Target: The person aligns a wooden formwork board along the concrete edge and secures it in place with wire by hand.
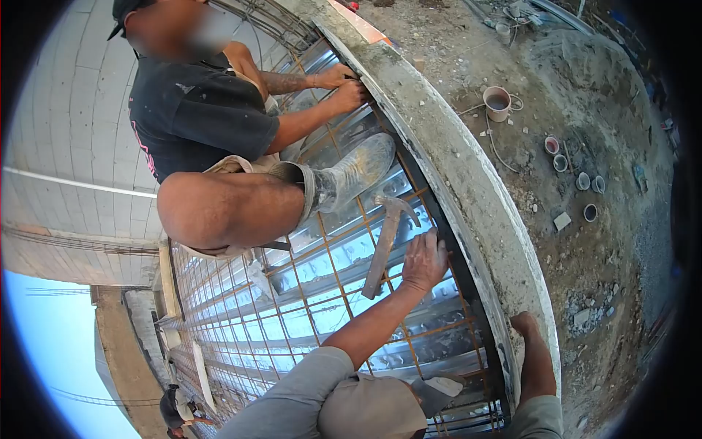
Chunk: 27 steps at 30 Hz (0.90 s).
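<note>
My left hand reaches down against the black strip along the inner side of the concrete edge. Its fingers look stretched out, and I see nothing held in them. Beside it a claw hammer lies on the rusty rebar mesh, head towards the co-worker's boot. My right hand is at the top of the concrete edge, seen end-on; its fingers are mostly hidden. My bent knee and shoe are below.
A co-worker sits on the left, both hands at the strip's far end, one boot on the mesh. Shiny metal decking lies under the mesh. Beyond the edge, buckets stand on dirt below. Another person is at lower left.
</note>
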Tool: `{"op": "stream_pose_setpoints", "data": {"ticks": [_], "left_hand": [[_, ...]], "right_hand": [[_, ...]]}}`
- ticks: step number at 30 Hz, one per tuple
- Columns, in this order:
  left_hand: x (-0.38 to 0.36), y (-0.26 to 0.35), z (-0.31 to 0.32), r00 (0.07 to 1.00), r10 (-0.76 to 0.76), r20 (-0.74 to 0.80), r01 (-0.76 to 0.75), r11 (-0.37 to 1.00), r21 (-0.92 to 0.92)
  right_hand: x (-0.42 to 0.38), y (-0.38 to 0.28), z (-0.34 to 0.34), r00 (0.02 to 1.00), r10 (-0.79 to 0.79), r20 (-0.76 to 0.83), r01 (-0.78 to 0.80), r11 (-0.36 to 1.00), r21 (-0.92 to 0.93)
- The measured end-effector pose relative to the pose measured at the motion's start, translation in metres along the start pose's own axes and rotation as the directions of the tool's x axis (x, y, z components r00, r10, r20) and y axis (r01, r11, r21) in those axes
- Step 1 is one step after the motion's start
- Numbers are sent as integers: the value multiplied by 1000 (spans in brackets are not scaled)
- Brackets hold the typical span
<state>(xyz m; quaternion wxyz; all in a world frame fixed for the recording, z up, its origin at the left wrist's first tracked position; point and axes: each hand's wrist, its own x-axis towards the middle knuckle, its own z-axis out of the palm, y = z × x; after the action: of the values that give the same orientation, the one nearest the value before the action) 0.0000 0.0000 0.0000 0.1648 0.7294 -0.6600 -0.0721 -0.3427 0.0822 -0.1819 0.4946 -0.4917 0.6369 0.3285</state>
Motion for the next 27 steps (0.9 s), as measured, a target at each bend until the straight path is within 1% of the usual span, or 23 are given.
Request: {"op": "stream_pose_setpoints", "data": {"ticks": [1, 2, 3, 4, 5, 7, 8, 10, 14, 16, 20, 22, 23, 25, 27], "left_hand": [[0, 2, 3, 1000, 8, -9, -8, 1000, -20], [-1, 6, 6, 1000, 13, -14, -14, 999, -46], [6, 2, -11, 999, 18, -31, -18, 1000, -22], [4, 7, -14, 999, 35, -28, -36, 999, -28], [4, 10, -15, 998, 58, -28, -59, 998, -32], [1, 7, -10, 998, 51, -36, -53, 998, -39], [1, 5, -7, 998, 44, -46, -46, 998, -50], [2, 4, -8, 998, 44, -48, -46, 998, -49], [2, 7, -10, 999, 37, -32, -39, 998, -59], [1, 6, -10, 999, 27, -19, -28, 998, -48], [0, 4, -6, 998, 33, -58, -37, 998, -58], [1, 4, -6, 996, 51, -71, -56, 997, -59], [0, 4, -5, 996, 63, -61, -66, 997, -42], [2, 5, -7, 996, 75, -50, -76, 997, -23], [2, 9, -12, 990, 113, -83, -115, 993, -24]], "right_hand": [[10, 12, 4, 999, 23, -33, -21, 997, 74], [17, 20, 6, 999, 23, -36, -20, 997, 68], [23, 5, 9, 998, 49, -48, -35, 966, 258], [27, 13, 15, 993, 108, -40, -80, 899, 431], [31, 22, 19, 993, 108, -40, -80, 898, 433], [28, 23, 15, 986, 163, -37, -98, 743, 662], [26, 23, 13, 987, 152, -43, -86, 743, 664], [4, 14, 0, 981, 180, -73, -87, 744, 662], [16, 16, 6, 972, 204, -117, -77, 747, 660], [32, 21, 16, 949, 296, -107, -137, 694, 706], [27, 22, 17, 947, 302, -106, -134, 675, 726], [12, 21, 10, 973, 226, 47, -175, 589, 789], [13, 22, 9, 973, 226, 43, -171, 586, 792], [15, 24, 7, 982, 137, 130, -186, 806, 561], [2, 19, 5, 980, 129, 153, -195, 784, 589]]}}
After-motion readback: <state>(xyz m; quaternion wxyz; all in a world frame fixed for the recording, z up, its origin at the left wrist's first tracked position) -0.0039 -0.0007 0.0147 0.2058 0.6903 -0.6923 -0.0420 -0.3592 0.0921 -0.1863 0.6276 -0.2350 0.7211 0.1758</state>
